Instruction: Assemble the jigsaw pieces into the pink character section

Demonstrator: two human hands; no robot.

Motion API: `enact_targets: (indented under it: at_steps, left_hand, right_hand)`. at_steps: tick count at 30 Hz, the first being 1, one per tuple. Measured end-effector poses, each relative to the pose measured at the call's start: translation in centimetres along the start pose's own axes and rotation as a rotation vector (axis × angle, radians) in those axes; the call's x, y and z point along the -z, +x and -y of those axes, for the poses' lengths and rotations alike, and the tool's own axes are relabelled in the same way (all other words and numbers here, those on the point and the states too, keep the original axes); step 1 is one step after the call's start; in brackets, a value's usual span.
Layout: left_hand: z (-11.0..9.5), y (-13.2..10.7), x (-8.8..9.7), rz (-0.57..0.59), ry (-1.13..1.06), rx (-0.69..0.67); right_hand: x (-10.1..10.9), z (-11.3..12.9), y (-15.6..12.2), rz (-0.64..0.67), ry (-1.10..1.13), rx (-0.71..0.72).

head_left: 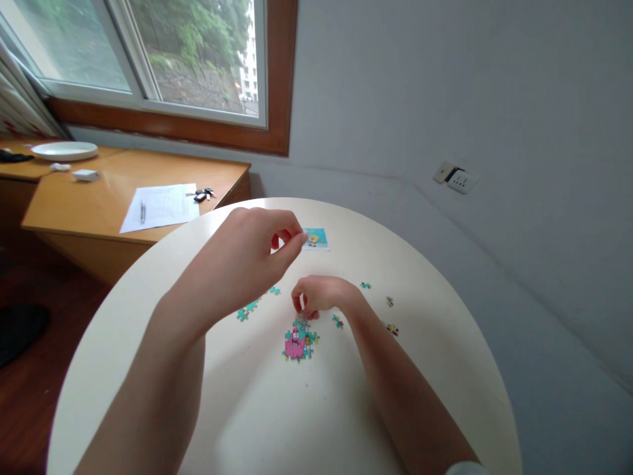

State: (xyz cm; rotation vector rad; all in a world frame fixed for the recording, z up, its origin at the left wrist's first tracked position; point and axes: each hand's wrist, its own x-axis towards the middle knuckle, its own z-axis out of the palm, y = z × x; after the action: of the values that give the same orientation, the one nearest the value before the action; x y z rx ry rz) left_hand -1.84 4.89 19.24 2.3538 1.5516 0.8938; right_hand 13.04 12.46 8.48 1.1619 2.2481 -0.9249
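My right hand (320,294) is curled down with its fingertips at the top edge of a partly joined jigsaw puzzle (295,344), which shows a pink cartoon figure. A jigsaw piece there is mostly hidden by the fingers. Higher up, my left hand (257,241) is raised over the table, thumb and fingers pinched; whatever they hold is hidden. Just beyond its fingertips lies a teal picture card (316,239) with a yellow cartoon figure; I cannot tell whether they touch. A joined strip of teal pieces (248,309) is partly covered by my left arm.
Loose pieces lie on the round white table (277,422): a teal one (275,290) at left, others (337,321) (366,285) (390,301) (392,328) at right. A wooden desk (103,204) behind holds paper (168,204), keys (202,195) and a white plate (65,151).
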Motion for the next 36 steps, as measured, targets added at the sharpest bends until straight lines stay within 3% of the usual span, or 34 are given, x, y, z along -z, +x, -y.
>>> enact_targets:
  at_steps: [16, 24, 32, 36]
  left_hand:
    - [0.1, -0.1, 0.0, -0.003, -0.016, -0.013]
    - [0.1, -0.1, -0.1, -0.009, -0.002, -0.026]
    - [0.0, -0.1, -0.1, -0.002, 0.002, -0.021]
    - [0.1, -0.1, 0.0, -0.007, 0.004, -0.025]
  right_hand:
    - [0.0, 1.7, -0.3, -0.009, -0.074, -0.099]
    - [-0.2, 2.6, -0.1, -0.077, -0.276, -0.163]
    - [0.1, 3.0, -0.6, -0.052, -0.213, -0.190]
    - [0.5, 2.0, -1.4, -0.065, -0.117, -0.141]
